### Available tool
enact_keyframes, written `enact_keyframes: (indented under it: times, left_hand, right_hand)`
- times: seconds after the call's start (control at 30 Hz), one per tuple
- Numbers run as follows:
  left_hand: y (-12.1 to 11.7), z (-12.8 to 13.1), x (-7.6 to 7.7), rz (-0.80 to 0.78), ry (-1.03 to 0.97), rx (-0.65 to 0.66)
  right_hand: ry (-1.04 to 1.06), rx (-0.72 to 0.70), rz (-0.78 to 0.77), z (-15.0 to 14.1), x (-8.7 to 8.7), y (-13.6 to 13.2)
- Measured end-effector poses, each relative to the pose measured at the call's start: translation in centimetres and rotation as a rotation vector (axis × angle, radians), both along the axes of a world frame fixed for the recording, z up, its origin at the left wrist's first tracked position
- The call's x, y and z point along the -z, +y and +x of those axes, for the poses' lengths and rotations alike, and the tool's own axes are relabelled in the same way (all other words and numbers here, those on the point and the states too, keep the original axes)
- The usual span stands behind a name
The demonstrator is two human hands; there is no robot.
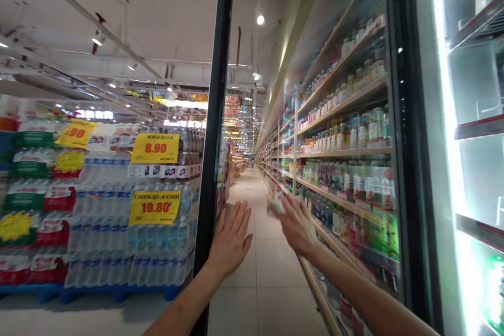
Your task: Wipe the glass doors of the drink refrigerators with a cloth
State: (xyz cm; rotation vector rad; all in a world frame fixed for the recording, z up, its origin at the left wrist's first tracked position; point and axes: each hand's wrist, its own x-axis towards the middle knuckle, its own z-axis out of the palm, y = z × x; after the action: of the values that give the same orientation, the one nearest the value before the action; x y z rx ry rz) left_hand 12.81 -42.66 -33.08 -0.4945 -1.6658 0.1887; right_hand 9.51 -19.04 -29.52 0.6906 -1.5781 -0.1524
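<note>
A tall glass door (pixel 260 252) with a black frame (pixel 214 131) stands in front of me. My left hand (pixel 232 239) lies flat against the glass beside the frame's left upright, fingers stretched and holding nothing. Farther right, my right hand (pixel 298 226) is on the pane, slightly blurred. A pale, crumpled cloth (pixel 276 205) shows at its fingertips, pressed to the glass; most of it is hidden under the hand.
Lit cooler shelves (pixel 478 131) with a few items stand at the far right. Left of the door, bottle packs (pixel 102 205) are stacked on blue pallets (pixel 122 293) with yellow price signs (pixel 155 207). Shelves of bottles (pixel 346 131) and a tiled aisle appear in the pane, perhaps partly reflected.
</note>
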Motion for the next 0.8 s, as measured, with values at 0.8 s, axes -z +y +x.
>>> enact_keyframes:
  times: [0.8]
  left_hand:
    - [-6.6, 4.5, 6.1, 0.018, -0.021, -0.086]
  right_hand:
    - [-0.028, -0.141, 0.224, 1.6, 4.0, -7.3]
